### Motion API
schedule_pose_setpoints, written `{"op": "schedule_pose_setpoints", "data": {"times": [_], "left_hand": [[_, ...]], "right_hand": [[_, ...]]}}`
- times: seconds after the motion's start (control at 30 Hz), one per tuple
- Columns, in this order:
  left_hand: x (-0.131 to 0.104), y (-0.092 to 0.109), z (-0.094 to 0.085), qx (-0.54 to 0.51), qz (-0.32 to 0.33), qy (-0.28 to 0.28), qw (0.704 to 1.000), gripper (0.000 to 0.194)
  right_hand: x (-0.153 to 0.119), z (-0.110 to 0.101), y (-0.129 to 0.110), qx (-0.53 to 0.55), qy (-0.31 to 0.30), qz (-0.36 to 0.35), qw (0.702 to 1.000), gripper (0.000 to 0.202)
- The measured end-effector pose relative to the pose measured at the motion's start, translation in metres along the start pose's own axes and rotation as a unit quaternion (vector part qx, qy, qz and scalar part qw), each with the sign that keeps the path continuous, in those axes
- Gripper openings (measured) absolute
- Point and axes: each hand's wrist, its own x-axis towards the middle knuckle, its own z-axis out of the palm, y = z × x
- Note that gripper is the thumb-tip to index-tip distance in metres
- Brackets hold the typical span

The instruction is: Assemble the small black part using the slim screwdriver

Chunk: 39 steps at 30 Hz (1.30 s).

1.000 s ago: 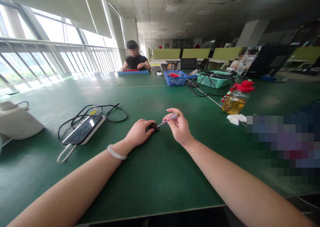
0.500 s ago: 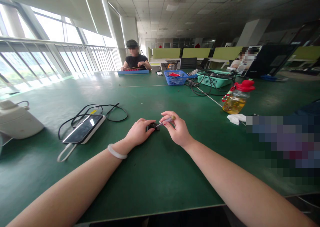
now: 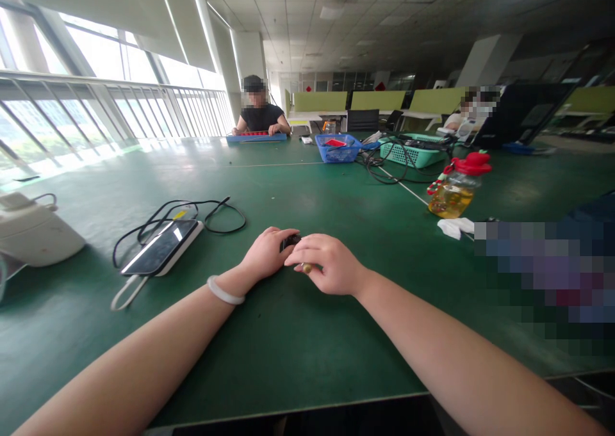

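Observation:
My left hand [image 3: 264,254], with a white bangle on its wrist, rests on the green table [image 3: 283,353] and grips a small black part [image 3: 290,241] between thumb and fingers. Close against it on the right, my right hand [image 3: 327,263] is curled round a screwdriver. Only the yellowish handle end [image 3: 306,268] of the screwdriver shows below the fingers; its shaft and tip are hidden. The right fingers also cover part of the black part.
Left lie a white-cased device [image 3: 161,249] with a looped black cable and a white appliance [image 3: 36,231]. A red-lidded bottle [image 3: 454,189] and tissue [image 3: 454,228] are right. Farther back are a blue basket [image 3: 337,151], a green basket [image 3: 413,154] and a seated person [image 3: 259,113].
My right hand has turned over and shifted slightly left and down, so the screwdriver handle now points towards me. My left hand is unmoved. The person opposite has shifted a hand.

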Motion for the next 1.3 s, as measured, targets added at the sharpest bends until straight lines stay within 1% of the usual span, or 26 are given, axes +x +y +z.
{"op": "schedule_pose_setpoints", "data": {"times": [0.17,0.23,0.3,0.37,0.4,0.47,0.53,0.57,0.63,0.8,0.9,1.13,1.23,1.3], "left_hand": [[0.000,0.001,0.002,0.003,-0.034,0.017,0.999,0.040],[-0.001,0.000,0.003,0.003,-0.039,0.019,0.999,0.041],[-0.001,-0.001,0.003,0.004,-0.045,0.020,0.999,0.041],[-0.001,-0.002,0.003,0.001,-0.047,0.019,0.999,0.041],[0.000,-0.002,0.003,-0.001,-0.046,0.017,0.999,0.042],[0.000,-0.003,0.003,-0.006,-0.041,0.014,0.999,0.043],[0.001,-0.004,0.003,-0.007,-0.038,0.013,0.999,0.042],[0.001,-0.004,0.003,-0.006,-0.039,0.014,0.999,0.042],[0.001,-0.004,0.002,-0.004,-0.042,0.013,0.999,0.040],[0.001,-0.003,0.001,-0.001,-0.055,0.011,0.998,0.037],[0.001,-0.001,0.001,-0.006,-0.052,0.016,0.999,0.034],[0.002,0.000,0.000,-0.017,-0.062,0.011,0.998,0.035],[0.002,0.000,0.000,-0.019,-0.063,0.013,0.998,0.034],[0.002,0.000,0.000,-0.019,-0.063,0.015,0.998,0.035]], "right_hand": [[0.002,0.003,-0.006,-0.081,-0.105,-0.063,0.989,0.021],[0.002,0.004,-0.007,-0.096,-0.126,-0.075,0.985,0.019],[0.002,0.003,-0.007,-0.092,-0.123,-0.073,0.985,0.020],[0.002,0.003,-0.007,-0.065,-0.095,-0.053,0.992,0.023],[0.002,0.002,-0.006,-0.043,-0.070,-0.033,0.996,0.024],[0.001,0.002,-0.003,0.007,0.002,0.028,1.000,0.024],[0.000,0.002,0.002,0.049,0.085,0.100,0.990,0.019],[0.000,0.003,0.004,0.066,0.121,0.132,0.982,0.015],[-0.001,0.003,0.010,0.099,0.170,0.178,0.964,0.011],[-0.002,0.006,0.020,0.197,0.237,0.230,0.923,0.010],[-0.002,0.009,0.024,0.248,0.271,0.264,0.892,0.013],[0.000,0.013,0.039,0.350,0.349,0.344,0.798,0.026],[-0.001,0.012,0.046,0.378,0.373,0.382,0.757,0.026],[-0.003,0.011,0.051,0.402,0.387,0.406,0.724,0.024]]}}
